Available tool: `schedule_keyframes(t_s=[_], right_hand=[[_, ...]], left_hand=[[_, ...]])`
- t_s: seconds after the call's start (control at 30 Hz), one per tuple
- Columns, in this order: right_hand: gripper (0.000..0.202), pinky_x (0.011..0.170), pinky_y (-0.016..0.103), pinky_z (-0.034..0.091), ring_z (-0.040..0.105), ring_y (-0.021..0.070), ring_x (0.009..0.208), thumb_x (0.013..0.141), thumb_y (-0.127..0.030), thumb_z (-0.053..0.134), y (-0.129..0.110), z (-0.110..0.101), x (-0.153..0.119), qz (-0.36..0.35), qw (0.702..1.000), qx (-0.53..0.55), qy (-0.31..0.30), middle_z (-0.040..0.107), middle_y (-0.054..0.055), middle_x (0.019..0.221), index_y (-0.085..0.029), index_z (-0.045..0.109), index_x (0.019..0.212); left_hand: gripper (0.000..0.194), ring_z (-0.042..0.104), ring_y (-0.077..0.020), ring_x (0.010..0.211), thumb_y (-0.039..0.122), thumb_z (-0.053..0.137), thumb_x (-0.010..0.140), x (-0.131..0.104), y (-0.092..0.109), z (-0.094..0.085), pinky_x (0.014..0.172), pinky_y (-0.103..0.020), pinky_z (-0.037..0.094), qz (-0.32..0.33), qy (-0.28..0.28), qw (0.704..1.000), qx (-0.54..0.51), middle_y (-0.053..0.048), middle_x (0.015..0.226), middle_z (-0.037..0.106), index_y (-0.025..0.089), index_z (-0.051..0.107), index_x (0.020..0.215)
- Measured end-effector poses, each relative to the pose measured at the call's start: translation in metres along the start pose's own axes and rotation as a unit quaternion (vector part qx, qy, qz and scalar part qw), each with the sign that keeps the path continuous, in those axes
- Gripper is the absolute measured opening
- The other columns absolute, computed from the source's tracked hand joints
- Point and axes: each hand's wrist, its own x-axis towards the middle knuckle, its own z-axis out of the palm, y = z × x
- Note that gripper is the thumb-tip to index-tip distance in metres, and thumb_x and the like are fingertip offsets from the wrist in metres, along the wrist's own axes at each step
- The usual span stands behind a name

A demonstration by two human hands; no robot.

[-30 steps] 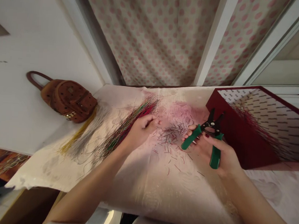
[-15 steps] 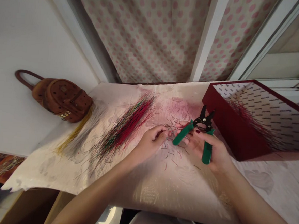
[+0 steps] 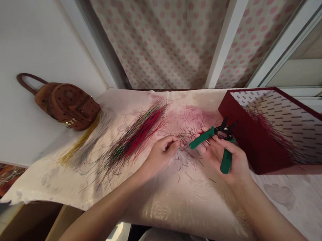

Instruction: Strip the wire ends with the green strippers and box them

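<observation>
We have the left hand (image 3: 164, 150) pinched closed—contents unclear. Right hand (image 3: 214, 153), half-open, cradles splayed pliers (image 3: 204, 137)—we want both handles firmly controlled.

– Green-handled, black-headed pliers (image 3: 226, 129), and what a green!
– Dark red box (image 3: 242, 137) now, with a white lining (image 3: 301, 117), dark-dashed in rows!
– Over to the curtain (image 3: 167, 36): pale, pink-dotted!
– Brown bag (image 3: 74, 103), dark-spotted; wires (image 3: 139, 133) in red, green, black!

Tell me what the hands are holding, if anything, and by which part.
The right hand holds the pliers by their green handles. The left hand is curled; whether it holds anything cannot be told.
</observation>
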Motion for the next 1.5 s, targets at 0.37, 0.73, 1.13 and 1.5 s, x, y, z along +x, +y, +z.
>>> schedule_keyframes(t_s=[0.37,0.73,1.13,1.5], right_hand=[[0.023,0.122,0.047,0.040,0.057,0.0280,0.133,0.087,-0.024,0.064,0.007,0.001,0.001,0.030,0.998,0.036,-0.044,0.074,0.003,0.120,-0.025,0.073,0.107],[0.018,0.124,0.046,0.037,0.053,0.0267,0.138,0.086,-0.027,0.067,0.006,-0.001,0.002,0.018,0.999,0.025,-0.008,0.074,0.004,0.118,-0.026,0.073,0.103],[0.017,0.118,0.052,0.040,0.060,0.0311,0.128,0.083,-0.030,0.073,0.013,0.000,0.005,0.023,0.999,-0.017,-0.028,0.074,0.005,0.121,-0.026,0.075,0.100],[0.038,0.115,0.052,0.038,0.062,0.0335,0.122,0.081,-0.048,0.082,0.045,-0.016,-0.004,0.086,0.970,-0.225,-0.005,0.075,0.007,0.119,-0.026,0.077,0.112]], left_hand=[[0.024,0.057,-0.0154,0.075,0.030,0.047,0.100,0.010,0.000,0.010,0.072,-0.026,0.044,0.030,-0.010,0.998,0.049,-0.001,0.079,0.063,0.020,0.061,0.083],[0.022,0.058,-0.0149,0.076,0.032,0.051,0.099,0.018,0.002,0.019,0.071,-0.026,0.044,0.045,0.044,0.998,0.013,-0.002,0.082,0.064,0.019,0.062,0.086],[0.024,0.052,-0.0128,0.070,0.034,0.058,0.096,0.021,0.000,0.016,0.066,-0.024,0.042,0.025,0.074,0.995,-0.056,0.001,0.075,0.057,0.018,0.057,0.078],[0.025,0.039,-0.0112,0.061,0.032,0.057,0.097,0.017,0.006,0.009,0.059,-0.025,0.036,0.018,0.159,0.981,-0.105,0.003,0.067,0.042,0.020,0.050,0.076]])
